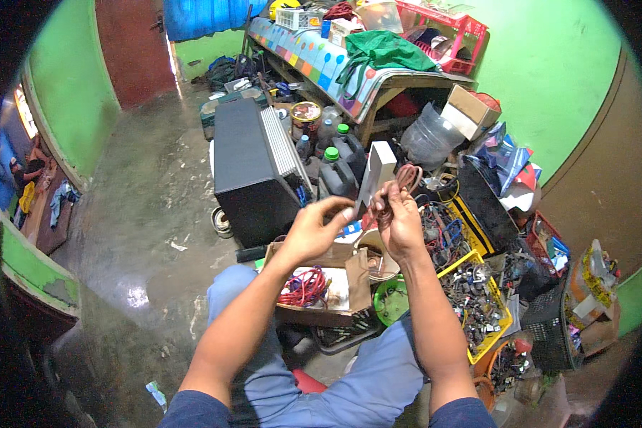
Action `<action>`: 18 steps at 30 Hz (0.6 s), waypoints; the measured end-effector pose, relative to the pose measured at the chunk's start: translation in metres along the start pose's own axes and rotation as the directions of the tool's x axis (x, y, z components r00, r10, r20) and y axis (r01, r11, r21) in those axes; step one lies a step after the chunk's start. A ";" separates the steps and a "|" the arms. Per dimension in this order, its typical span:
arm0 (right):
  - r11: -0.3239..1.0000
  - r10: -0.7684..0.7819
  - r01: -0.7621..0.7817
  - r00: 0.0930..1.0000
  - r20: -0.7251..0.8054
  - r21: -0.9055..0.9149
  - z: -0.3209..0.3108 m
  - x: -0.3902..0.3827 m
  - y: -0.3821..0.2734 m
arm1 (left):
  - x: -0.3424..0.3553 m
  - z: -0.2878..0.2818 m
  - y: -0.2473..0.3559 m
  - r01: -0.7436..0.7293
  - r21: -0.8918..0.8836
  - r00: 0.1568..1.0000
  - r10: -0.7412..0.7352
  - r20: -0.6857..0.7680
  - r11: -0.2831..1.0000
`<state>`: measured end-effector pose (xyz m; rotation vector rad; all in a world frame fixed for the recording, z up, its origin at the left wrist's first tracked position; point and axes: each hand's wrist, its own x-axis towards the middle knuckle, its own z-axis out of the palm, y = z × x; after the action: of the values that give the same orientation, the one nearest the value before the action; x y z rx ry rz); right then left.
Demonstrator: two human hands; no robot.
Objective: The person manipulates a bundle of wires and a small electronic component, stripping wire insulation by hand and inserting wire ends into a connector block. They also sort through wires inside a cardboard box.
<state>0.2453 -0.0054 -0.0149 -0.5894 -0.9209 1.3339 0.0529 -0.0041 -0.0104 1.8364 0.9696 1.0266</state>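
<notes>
A looped reddish-brown cable is bunched in my right hand, whose fingers are closed around it. Part of the coil rises above the fingers. My left hand is just to the left, thumb and fingers apart, with nothing visible in it. Under both hands stands an open cardboard box with a bundle of red and pink wires inside. Close below my right hand are a round tub and a green dish.
A large black cabinet stands ahead on the left, beside dark jugs with green caps. On the right are a yellow crate of small parts, tangled wires and a black basket. Behind is a cluttered table.
</notes>
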 end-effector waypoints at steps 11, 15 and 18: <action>0.940 0.023 -0.035 0.999 0.039 0.339 -0.013 -0.015 -0.024 | 0.005 0.042 0.008 0.102 -0.068 0.979 -0.089 0.181 0.992; 0.965 0.026 -0.031 0.999 0.024 0.262 -0.011 -0.019 -0.029 | 0.006 0.036 0.015 0.080 0.008 0.984 -0.080 0.162 0.997; 0.986 0.020 -0.008 0.997 -0.070 0.167 -0.002 -0.021 -0.030 | 0.007 0.031 0.011 0.067 0.056 0.989 -0.074 0.128 0.996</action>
<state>0.2636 -0.0313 0.0038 -0.5114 -0.7400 1.3784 0.0858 -0.0105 -0.0089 1.8722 0.9829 0.8354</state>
